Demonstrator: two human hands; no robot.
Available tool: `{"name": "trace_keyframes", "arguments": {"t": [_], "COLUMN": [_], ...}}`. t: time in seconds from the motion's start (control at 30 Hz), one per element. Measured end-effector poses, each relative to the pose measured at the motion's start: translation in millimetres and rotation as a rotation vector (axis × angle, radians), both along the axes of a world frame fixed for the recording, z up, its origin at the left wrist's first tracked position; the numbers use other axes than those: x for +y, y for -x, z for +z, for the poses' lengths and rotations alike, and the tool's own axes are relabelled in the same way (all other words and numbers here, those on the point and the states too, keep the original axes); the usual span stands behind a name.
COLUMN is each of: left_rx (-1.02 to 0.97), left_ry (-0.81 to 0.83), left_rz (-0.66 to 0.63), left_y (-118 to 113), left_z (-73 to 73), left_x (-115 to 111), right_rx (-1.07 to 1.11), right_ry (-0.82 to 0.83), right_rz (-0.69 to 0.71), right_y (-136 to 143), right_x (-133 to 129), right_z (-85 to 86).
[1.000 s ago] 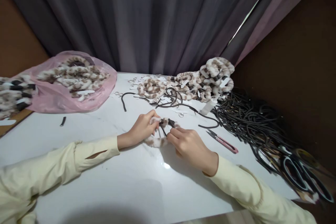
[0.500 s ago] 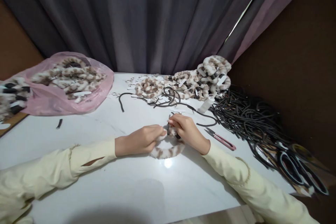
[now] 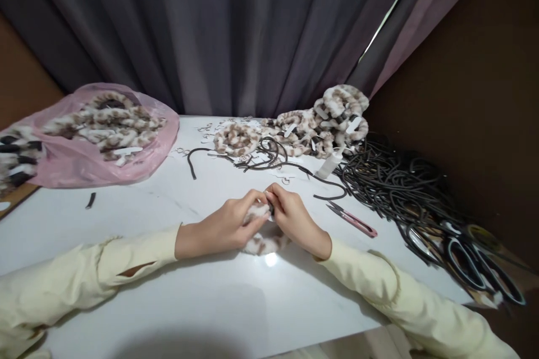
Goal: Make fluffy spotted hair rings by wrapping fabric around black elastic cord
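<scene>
A fluffy white and brown ring (image 3: pixel 261 244) rests on the white table between my hands. My left hand (image 3: pixel 229 224) is closed on the ring's upper left part, thumb and fingers around the fur. My right hand (image 3: pixel 295 219) pinches at the ring's top right, close to a dark piece (image 3: pixel 270 208); its fingertips meet those of my left hand. What exactly the right fingers hold is too small to make out. Pink-handled snips (image 3: pixel 352 220) lie to the right of my right hand.
A pink bag (image 3: pixel 155 151) of fluffy rings lies at the left on the white table (image 3: pixel 202 303). Behind my hands are more fluffy rings (image 3: pixel 238 139), loose black cords (image 3: pixel 197 151) and a small bottle (image 3: pixel 329 165). A black cord heap (image 3: pixel 391 179) and large scissors (image 3: pixel 465 263) lie right.
My hands have come together at the top of the ring. The upright dark strip between them no longer shows. My left fingers have shifted round the fur, and the view has moved slightly.
</scene>
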State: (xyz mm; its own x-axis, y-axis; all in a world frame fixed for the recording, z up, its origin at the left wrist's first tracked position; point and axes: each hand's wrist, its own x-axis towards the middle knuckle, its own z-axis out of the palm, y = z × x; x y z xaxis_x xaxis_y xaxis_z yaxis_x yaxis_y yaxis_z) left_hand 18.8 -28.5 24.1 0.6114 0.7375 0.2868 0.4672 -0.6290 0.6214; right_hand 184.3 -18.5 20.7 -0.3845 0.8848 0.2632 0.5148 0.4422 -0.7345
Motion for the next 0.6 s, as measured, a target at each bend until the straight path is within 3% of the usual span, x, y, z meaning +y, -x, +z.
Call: {"name": "trace_keyframes", "arguments": {"t": [0.1,0.23,0.43,0.6], "left_rx": [-0.035,0.036,-0.067,-0.117], "left_ry": [0.216,0.277,0.176,0.028], "left_rz": [0.111,0.134,0.146,0.100], "left_y": [-6,-11,-16,-14], "left_z": [7.5,3.7,-6.6,-8.0], "left_x": [0,4,5,7], "right_rx": [0.007,0.033,0.082,0.143], "right_ry": [-0.054,-0.116,-0.118,0.021], "right_rz": [-0.016,-0.077,-0.115,-0.125], "right_y": [1,2,3,1], "right_x": [-1,-3,-4,0], "right_z": [-0.4,-2.1,0.9,5.3]}}
